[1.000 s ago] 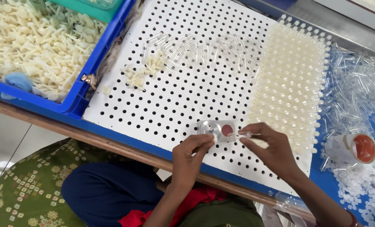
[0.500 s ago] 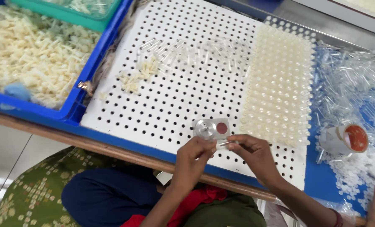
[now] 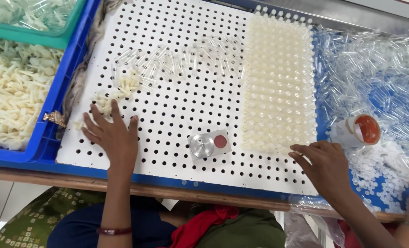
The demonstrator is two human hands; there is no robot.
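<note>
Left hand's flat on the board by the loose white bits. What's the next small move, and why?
Probably curl the left hand forward and pinch one of the small white plastic pieces just past its fingertips. The hand is empty and open on the white perforated board, and that loose pile is the nearest thing to it. The right hand rests empty near the filled rows.

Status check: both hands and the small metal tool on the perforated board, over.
Left hand open, flat by cream plastic pieces. Right hand open at filled rows' edge. Metal tool lies untouched between them. Nothing blocking.
</note>
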